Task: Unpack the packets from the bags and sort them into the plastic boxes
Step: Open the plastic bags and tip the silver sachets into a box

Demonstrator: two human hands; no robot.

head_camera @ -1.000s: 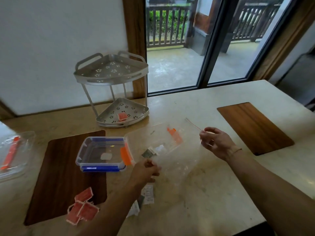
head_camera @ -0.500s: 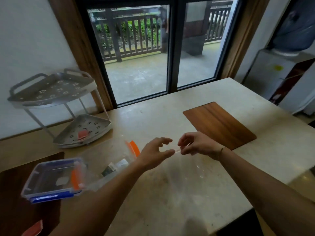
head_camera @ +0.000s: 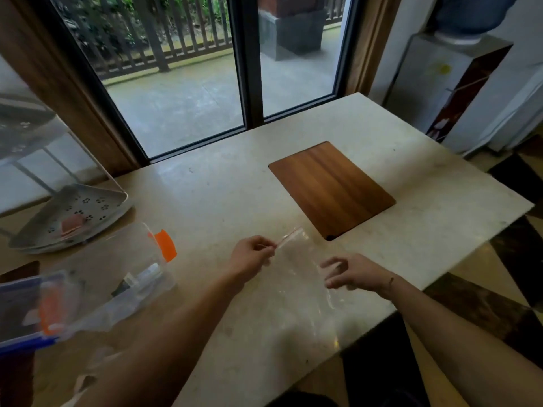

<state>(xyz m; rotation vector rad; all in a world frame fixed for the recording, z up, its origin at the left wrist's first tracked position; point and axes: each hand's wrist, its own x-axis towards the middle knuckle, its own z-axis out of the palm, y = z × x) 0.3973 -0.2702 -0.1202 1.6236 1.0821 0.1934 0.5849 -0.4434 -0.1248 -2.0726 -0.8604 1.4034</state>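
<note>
Right now the left hand [head_camera: 252,255] pinches the clear bag [head_camera: 305,277] by its zip strip, just left of the wooden board [head_camera: 332,188]; the right hand [head_camera: 351,273] hovers spread beside it. Held by 1 corner (limp, seemingly empty), it may slip off the desk [head_camera: 223,195] edge.

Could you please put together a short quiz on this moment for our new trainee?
1. True or false: the left hand pinches the pink-striped top edge of the clear bag.
2. Which hand is open, fingers spread, by the bag's right side?
   A. the left
   B. the right hand
   C. neither
3. Fill in: the red packet lies on the lower tier of the metal ______.

Key:
1. True.
2. B.
3. Rack (the perforated corner shelf).
</note>
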